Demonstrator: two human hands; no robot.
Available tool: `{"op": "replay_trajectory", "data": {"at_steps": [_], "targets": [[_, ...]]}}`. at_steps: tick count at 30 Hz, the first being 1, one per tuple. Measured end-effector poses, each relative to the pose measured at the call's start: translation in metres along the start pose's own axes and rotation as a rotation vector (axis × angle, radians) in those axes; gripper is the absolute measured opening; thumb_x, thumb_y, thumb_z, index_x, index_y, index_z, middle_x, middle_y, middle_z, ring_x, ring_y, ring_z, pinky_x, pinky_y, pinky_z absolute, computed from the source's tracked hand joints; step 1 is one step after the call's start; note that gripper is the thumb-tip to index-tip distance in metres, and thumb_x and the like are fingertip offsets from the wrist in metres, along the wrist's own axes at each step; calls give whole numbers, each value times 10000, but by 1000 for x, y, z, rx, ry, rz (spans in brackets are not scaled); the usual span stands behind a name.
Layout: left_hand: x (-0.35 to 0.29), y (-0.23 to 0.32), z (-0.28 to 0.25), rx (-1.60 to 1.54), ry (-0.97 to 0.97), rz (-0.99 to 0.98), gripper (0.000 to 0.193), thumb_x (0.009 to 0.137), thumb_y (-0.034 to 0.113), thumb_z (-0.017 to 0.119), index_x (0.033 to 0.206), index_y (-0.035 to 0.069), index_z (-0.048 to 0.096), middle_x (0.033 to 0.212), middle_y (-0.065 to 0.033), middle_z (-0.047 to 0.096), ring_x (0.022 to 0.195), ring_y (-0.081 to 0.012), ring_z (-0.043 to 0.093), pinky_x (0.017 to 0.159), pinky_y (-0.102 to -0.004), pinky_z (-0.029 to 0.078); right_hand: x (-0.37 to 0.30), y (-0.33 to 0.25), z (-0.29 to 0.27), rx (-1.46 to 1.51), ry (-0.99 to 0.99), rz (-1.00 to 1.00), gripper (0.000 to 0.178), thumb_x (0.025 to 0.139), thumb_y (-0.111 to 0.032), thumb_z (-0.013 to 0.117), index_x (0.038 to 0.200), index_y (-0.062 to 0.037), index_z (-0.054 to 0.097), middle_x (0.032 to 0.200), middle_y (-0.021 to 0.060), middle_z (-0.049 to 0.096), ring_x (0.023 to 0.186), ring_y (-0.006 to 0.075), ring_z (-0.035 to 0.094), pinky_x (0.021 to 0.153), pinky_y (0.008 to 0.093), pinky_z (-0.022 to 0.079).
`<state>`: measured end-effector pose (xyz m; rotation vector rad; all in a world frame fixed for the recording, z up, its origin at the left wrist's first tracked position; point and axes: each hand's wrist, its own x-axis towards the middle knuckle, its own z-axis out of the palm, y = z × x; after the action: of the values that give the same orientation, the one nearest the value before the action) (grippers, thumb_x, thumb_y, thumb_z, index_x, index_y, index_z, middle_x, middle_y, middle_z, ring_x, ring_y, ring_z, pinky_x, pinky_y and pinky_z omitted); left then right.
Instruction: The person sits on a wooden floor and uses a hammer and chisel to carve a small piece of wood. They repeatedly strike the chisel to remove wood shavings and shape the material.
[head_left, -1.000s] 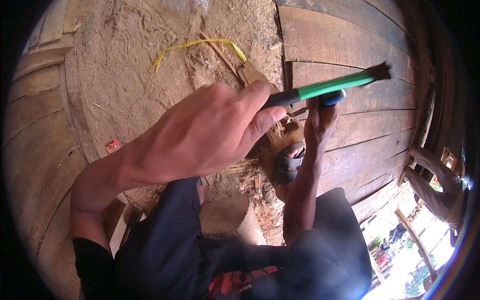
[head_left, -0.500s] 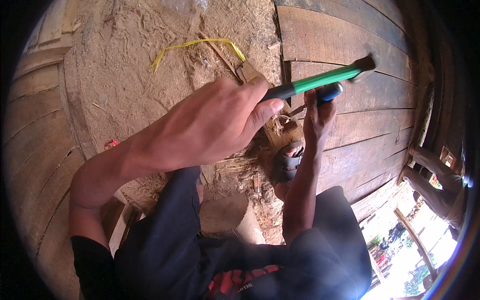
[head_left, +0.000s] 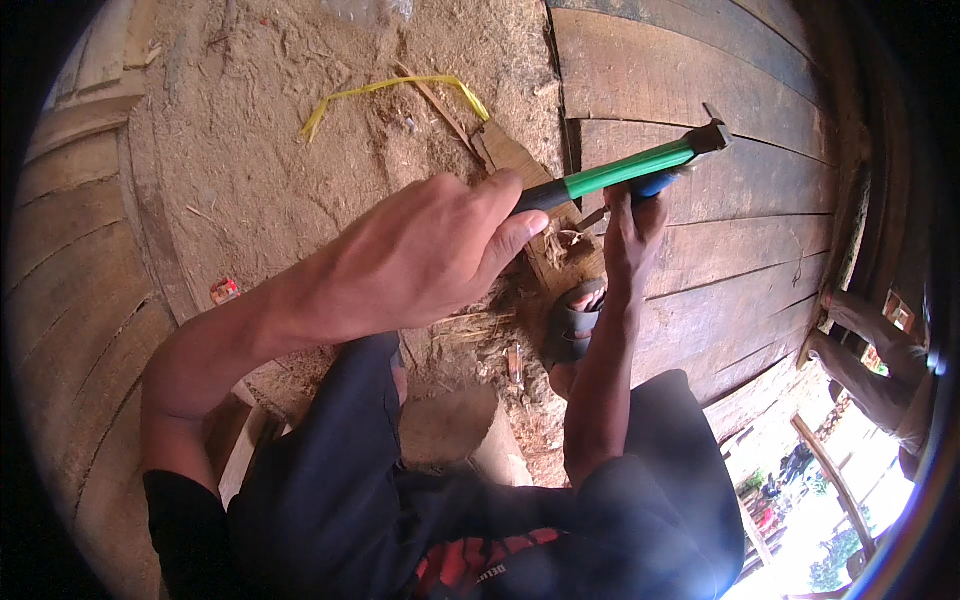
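My left hand [head_left: 430, 245] is closed round the black grip of a hammer [head_left: 630, 170] with a green handle. The hammer's dark metal head lies up and to the right, close over the butt of a chisel [head_left: 655, 184]; whether they touch I cannot tell. My right hand [head_left: 632, 235] grips the chisel's blue handle, partly hidden by the hammer. Its blade slants down to the left onto a wooden board [head_left: 515, 158], where curled wood shavings [head_left: 566, 243] gather. My sandalled foot [head_left: 577, 318] rests at the board's near end.
Sawdust-covered ground [head_left: 260, 130] spreads at the left, with a yellow strap [head_left: 390, 84] and a thin stick. Plank walls [head_left: 700, 180] stand on the right and left. Below me is a log [head_left: 450, 425]. Another person's limbs [head_left: 880, 350] show at the far right.
My left hand has shifted slightly left, and the hammer's head has come down and left over the chisel's butt. The chisel and right hand have moved only slightly.
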<state>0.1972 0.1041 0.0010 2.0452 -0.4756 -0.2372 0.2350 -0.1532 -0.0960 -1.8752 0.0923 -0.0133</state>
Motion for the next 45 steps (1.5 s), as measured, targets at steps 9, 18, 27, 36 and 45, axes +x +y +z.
{"op": "replay_trajectory", "data": {"at_steps": [9, 18, 27, 36, 45], "targets": [[5, -7, 0, 44, 124, 39, 380, 1054, 339, 457, 878, 8, 514, 526, -26, 370, 405, -134, 351, 402, -349, 296, 3, 20, 1, 85, -9, -27, 143, 943, -130, 666, 957, -51, 548, 747, -35, 476, 640, 59, 413, 541, 229, 342], [15, 6, -20, 24, -229, -201, 406, 1052, 375, 448, 907, 8, 541, 552, -46, 401, 457, -149, 407, 466, -356, 367, 4, 14, 3, 134, -15, 45, 139, 942, -137, 657, 929, -49, 550, 743, -41, 466, 665, 56, 417, 574, 231, 344], [16, -3, -14, -121, -200, -348, 396, 1049, 374, 458, 879, 24, 536, 578, -55, 446, 511, -156, 453, 507, -346, 402, 3, 19, 0, 143, -28, 62, 159, 941, -154, 669, 940, -47, 552, 788, -35, 483, 714, 59, 428, 621, 230, 352], [21, -10, -6, -9, 0, -81, 392, 1056, 366, 442, 859, 37, 524, 533, -4, 406, 421, -110, 362, 399, -333, 326, 5, 28, -3, 123, 11, 88, 140, 935, -139, 664, 957, -47, 560, 795, -19, 522, 717, 62, 464, 625, 227, 374], [12, -16, -4, -69, -129, -230, 454, 1054, 430, 418, 891, 26, 546, 530, 5, 403, 428, -108, 381, 410, -332, 334, 0, 24, -9, 275, -10, 150, 127, 946, -100, 647, 970, -67, 527, 770, -10, 503, 689, 80, 463, 624, 235, 384]]}}
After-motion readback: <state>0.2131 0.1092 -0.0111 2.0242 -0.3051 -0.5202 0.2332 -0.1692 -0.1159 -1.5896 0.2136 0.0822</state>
